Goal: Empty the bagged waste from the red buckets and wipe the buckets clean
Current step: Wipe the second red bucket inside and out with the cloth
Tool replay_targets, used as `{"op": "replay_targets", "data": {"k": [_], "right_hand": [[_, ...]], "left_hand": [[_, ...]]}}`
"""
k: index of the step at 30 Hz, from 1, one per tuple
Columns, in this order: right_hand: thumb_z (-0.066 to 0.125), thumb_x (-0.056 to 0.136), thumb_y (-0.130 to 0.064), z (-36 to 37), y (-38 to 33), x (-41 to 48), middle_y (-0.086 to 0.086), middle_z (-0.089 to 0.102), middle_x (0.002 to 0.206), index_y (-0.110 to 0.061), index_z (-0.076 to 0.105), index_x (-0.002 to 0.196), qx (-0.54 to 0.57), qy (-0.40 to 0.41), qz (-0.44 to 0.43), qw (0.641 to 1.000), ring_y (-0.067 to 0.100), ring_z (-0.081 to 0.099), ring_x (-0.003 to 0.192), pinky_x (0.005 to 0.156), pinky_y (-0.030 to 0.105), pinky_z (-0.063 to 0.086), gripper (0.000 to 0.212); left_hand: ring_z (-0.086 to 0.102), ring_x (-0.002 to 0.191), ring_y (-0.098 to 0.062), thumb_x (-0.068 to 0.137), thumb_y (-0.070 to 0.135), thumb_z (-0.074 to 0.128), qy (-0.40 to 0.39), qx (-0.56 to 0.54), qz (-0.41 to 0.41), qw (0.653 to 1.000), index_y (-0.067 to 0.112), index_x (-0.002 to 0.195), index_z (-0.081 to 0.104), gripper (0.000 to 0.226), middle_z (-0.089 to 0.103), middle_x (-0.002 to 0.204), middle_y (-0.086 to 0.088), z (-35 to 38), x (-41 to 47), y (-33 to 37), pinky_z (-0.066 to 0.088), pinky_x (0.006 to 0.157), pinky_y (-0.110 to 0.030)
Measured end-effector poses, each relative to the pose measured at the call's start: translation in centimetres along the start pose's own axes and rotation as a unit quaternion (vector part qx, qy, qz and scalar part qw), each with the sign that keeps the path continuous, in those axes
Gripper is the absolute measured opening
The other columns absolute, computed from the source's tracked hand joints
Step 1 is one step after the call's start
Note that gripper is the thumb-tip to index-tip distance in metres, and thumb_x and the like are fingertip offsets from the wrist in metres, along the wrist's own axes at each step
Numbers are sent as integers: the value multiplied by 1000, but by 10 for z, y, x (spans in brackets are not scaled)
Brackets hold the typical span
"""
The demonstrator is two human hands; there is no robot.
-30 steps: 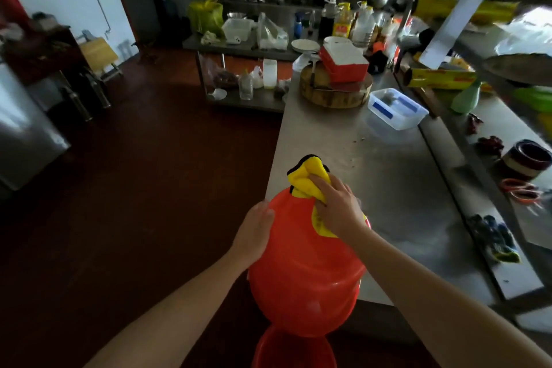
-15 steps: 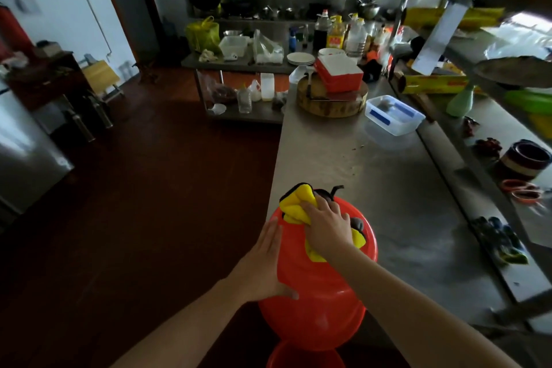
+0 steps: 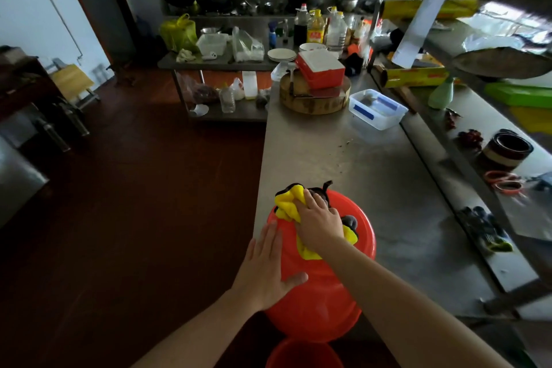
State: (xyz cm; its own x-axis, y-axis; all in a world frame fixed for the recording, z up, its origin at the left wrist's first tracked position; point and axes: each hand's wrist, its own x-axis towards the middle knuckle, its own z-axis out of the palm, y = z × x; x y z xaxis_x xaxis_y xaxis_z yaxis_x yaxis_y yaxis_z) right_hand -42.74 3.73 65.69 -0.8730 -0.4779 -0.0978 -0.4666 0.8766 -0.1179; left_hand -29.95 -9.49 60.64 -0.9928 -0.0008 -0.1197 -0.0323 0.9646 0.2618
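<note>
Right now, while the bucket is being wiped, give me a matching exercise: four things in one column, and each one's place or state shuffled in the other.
1. yellow cloth
2. left hand
3. round wooden chopping block
4. clear plastic container

A. flat against the red bucket's side
B. carries a red box with a white lid
C. on the steel counter, right of the chopping block
D. under the right hand, on the bucket

Pairs: 1-D; 2-A; 3-B; 4-C.
</note>
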Motion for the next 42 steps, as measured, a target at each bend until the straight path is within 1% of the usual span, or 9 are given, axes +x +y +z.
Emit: {"op": "replay_targets", "data": {"k": [9, 13, 20, 24, 27, 31, 37, 40, 42], "right_hand": [[44, 102, -32, 1, 56, -17, 0, 10, 168, -35, 24, 157, -26, 18, 84, 996, 25, 10, 154, 119, 46, 26, 59], [44, 102, -29, 1, 34, -10, 5, 13, 168, -27, 29, 156, -5, 28, 99, 995, 29, 16, 152, 109, 47, 38, 56], [47, 101, -24, 13, -36, -11, 7, 11, 168, -23, 24, 158, 14, 19, 25, 999, 32, 15, 152, 108, 49, 37, 61], [53, 98, -19, 7, -7, -23, 3, 11, 168, -27, 26, 157, -2, 16, 30, 999, 29, 15, 152, 110, 47, 38, 66], [47, 100, -21, 1, 37, -35, 2, 13, 168, -29, 27, 156, -12, 21, 83, 996, 27, 15, 153, 113, 46, 35, 60], [46, 100, -21, -1, 66, -48, 1, 13, 168, -31, 26, 156, -22, 19, 104, 994, 27, 13, 154, 116, 45, 29, 61], [41, 101, -21, 2, 28, -45, 5, 18, 166, -27, 37, 151, -4, 29, 118, 993, 29, 25, 147, 106, 46, 39, 50], [51, 97, -18, 7, -7, -46, 5, 16, 167, -26, 36, 152, 9, 21, 72, 997, 32, 24, 148, 107, 48, 39, 57], [53, 97, -18, 9, -22, -47, 6, 17, 166, -26, 36, 152, 9, 20, 47, 999, 33, 26, 146, 105, 48, 41, 59]], "left_hand": [[-35, 147, -11, 74, 99, 20, -3, -6, 14, 1000, 22, 155, -27, 121, -45, 155, 7, 5, -1, 8, -10, 122, -40], [-36, 146, -12, 74, 100, 18, 2, -4, 12, 1000, 20, 153, -30, 123, -47, 154, 5, 4, 0, 8, -11, 121, -37], [-30, 148, -10, 72, 100, 24, 11, -25, -18, 999, 22, 153, -30, 124, -35, 160, 5, 6, 2, 7, -6, 125, -38], [-24, 151, -13, 69, 101, 15, 13, 8, -18, 1000, 19, 156, -25, 126, -32, 163, 2, 6, 1, 6, -6, 124, -41], [-24, 151, -16, 70, 101, 12, 20, 22, -9, 1000, 16, 156, -26, 126, -35, 162, -1, 8, 1, 5, -7, 123, -41], [-28, 150, -16, 73, 101, 13, 25, 14, 0, 1000, 16, 153, -31, 125, -39, 160, -1, 14, 2, 6, -7, 124, -43], [-25, 151, -17, 74, 100, 12, 30, 26, -7, 999, 12, 155, -26, 125, -36, 161, -3, 18, 2, 8, -4, 125, -43], [-19, 153, -16, 72, 101, 14, 35, 10, -28, 999, 11, 157, -19, 128, -28, 164, -1, 22, 1, 8, -1, 125, -41], [-20, 152, -11, 69, 103, 21, 41, -17, -39, 998, 15, 157, -22, 130, -27, 165, 4, 23, 0, 8, 0, 125, -40]]}}
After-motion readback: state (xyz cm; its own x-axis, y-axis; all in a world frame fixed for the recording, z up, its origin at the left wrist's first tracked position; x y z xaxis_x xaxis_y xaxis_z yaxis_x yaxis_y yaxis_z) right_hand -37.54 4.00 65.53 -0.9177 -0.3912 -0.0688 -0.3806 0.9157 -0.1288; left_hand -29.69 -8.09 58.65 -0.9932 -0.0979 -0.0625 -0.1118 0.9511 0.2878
